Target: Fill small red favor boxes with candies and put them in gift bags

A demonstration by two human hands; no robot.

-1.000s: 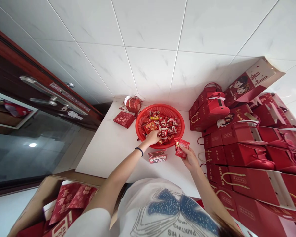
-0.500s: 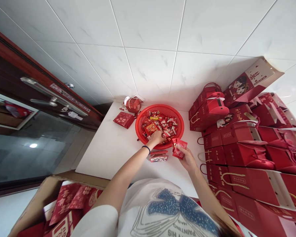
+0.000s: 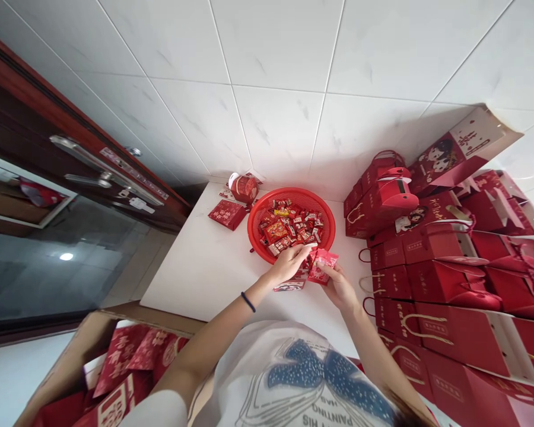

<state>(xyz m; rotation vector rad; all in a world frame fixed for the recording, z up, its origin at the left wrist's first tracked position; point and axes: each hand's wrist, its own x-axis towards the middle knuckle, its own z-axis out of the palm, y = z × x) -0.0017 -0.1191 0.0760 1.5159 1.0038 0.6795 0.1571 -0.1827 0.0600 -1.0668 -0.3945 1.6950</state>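
Taking the basket as the clock's centre, a dark, smooth door fills ten o'clock at far left, with a shiny metal handle and a bunch of keys. At eight o'clock stands a brown cardboard box, holding flat red packs printed with pale patterns. The smooth white tabletop begins next. On it, at nine o'clock, lies a flat, square-edged red box with a pale print; at ten, a rounded red container sits near glossy white wall tiles.

The round red plastic basket has a finely perforated wall and holds a jumble of shiny wrapped sweets. At six o'clock, over its near rim, the left hand pinches a small white-ended piece, its wrapping too small to read. Under that hand, a small printed carton is partly hidden. Between four and five, the right hand grips a crinkled red packet, close beside the left fingertips.

From two to four o'clock, red gift boxes stand in tight rows, smooth-sided, many with twisted cord handles.
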